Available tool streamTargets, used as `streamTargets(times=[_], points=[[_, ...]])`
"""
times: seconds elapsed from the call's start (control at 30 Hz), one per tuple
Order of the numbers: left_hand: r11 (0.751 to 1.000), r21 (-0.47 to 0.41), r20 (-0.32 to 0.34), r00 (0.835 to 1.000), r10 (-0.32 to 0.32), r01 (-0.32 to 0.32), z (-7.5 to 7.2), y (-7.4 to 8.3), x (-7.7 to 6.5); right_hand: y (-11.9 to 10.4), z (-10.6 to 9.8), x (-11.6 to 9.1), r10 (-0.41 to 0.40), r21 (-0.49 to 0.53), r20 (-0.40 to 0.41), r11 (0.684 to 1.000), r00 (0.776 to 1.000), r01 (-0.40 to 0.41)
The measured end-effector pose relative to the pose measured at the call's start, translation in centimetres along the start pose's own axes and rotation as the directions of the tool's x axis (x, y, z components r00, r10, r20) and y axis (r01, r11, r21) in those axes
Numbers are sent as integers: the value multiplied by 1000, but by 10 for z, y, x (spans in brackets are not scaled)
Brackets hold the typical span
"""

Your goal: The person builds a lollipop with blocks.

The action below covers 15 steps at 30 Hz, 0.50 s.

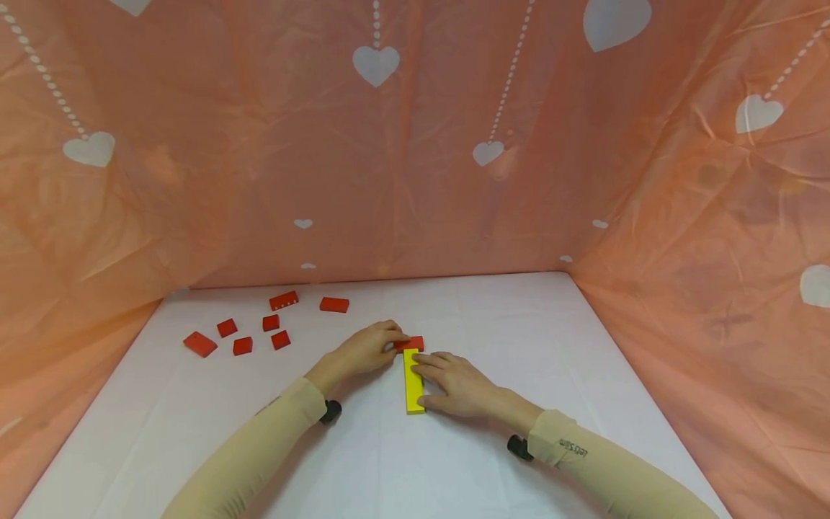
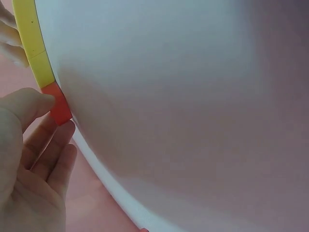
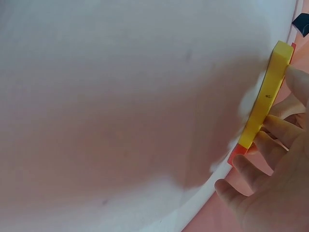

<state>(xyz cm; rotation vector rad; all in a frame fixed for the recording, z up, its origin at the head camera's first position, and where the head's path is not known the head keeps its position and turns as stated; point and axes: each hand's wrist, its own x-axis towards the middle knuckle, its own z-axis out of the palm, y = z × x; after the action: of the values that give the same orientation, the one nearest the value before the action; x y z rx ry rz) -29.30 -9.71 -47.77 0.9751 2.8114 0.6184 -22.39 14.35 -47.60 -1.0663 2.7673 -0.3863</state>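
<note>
In the head view a long yellow bar lies on the white table, pointing away from me. A red block lies crosswise against its far end. My left hand pinches the left part of that red block between thumb and fingers. A seam crosses the yellow bar in the left wrist view. From the right, my right hand reaches to the bar; its extended fingertips rest on the bar's far half and the thumb touches its long side near the close end. Some red shows past the bar's end in the right wrist view.
Several red blocks lie scattered at the back left: a dotted one, a plain oblong one, a flat one and small cubes such as this cube. A pink curtain with hearts encloses the table at the back and sides.
</note>
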Motion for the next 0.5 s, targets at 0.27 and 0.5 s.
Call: streamTargets(times=[0.27, 0.5], points=[[1000, 10, -3, 1000, 21, -21, 0, 1, 0, -1, -1, -2, -10, 21, -12, 1000, 1000, 10], [1000, 8, 2, 1000, 14, -14, 0, 2, 0, 0, 0, -2, -13, 19, -25, 1000, 1000, 14]])
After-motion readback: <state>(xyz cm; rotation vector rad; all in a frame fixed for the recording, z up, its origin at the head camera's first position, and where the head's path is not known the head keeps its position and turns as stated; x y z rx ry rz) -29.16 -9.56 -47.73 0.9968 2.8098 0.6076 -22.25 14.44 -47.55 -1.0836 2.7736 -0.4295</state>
